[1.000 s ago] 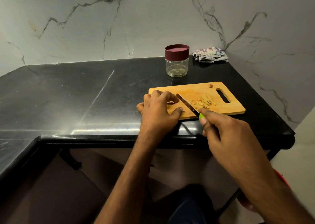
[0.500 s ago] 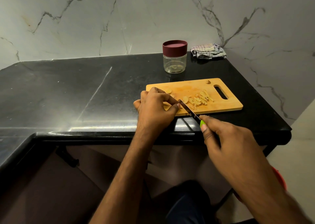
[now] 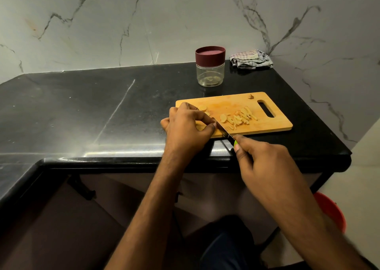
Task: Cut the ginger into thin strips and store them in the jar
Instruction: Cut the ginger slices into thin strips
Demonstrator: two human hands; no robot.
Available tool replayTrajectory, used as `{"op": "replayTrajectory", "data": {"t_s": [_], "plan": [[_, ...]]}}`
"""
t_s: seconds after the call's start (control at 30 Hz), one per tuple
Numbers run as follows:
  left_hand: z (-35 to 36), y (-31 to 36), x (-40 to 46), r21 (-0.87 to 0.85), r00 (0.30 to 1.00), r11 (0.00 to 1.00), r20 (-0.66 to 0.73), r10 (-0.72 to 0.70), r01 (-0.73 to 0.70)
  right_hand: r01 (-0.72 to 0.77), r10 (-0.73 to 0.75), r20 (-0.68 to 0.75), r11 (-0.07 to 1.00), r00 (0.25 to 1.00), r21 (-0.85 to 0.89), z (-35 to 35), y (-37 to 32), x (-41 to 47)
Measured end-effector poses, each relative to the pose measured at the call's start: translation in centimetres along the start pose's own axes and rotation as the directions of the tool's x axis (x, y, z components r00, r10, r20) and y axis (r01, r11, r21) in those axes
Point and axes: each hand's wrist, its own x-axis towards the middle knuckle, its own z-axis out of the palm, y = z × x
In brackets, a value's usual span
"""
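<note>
surface (image 3: 82,109): black stone, bare at the left end.
left hand (image 3: 188,129): on the near left corner of the cutting board (image 3: 273,126), fingers curled, tips pinching down ginger slices (image 3: 202,107) beside the blade. grip: pinching the ginger.
knife (image 3: 223,131): blade slanting across the board's near edge, tip just beside the left fingertips. compared with 1 second ago it is drawn back toward the person, off the pile. judged: 1 cutting stroke is finished and the next slice is being lined up.
ginger strips (image 3: 241,117): loose heap mid-board, with 1 round slice (image 3: 223,117) at its left edge, uncut. a small scrap (image 3: 250,96) lies by the far edge.
jar (image 3: 210,68): behind the board, maroon lid on, nearly empty; storing not yet begun.
right hand (image 3: 265,163): off the board's near edge, wrapped round the green handle. grip: closed round the knife.
cloth (image 3: 250,61): crumpled, far right corner.
</note>
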Motion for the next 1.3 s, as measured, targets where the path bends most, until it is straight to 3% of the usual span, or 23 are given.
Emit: {"op": "replayTrajectory", "data": {"t_s": [0.23,0.4,0.77,1.0,1.3], "plan": [[0.0,0.1,0.0,0.007,1.0,1.0,0.002,0.0,0.0,-0.011,0.011,0.023,1.0,1.0,-0.017,-1.1,0.7,-1.5],[0.1,0.0,-0.2,0.011,1.0,1.0,-0.007,0.027,-0.027,-0.033,0.033,-0.001,0.985,0.999,-0.172,-1.4,1.0,-1.8],[0.2,0.4,-0.5,0.167,0.971,0.959,0.1,0.216,-0.231,-0.021,0.024,0.019,0.989,1.0,-0.148,-0.9,1.3,-1.7],[0.3,-0.2,-0.5,0.045,0.995,0.995,-0.035,0.095,-0.093,0.007,-0.009,-0.043,0.998,0.999,-0.065,-1.3,1.0,-1.5],[0.2,-0.4,-0.2,-0.01,0.999,1.0,-0.027,0.018,-0.018,-0.001,0.001,-0.018,1.0,1.0,0.015,-0.4,0.5,-1.4]]}}
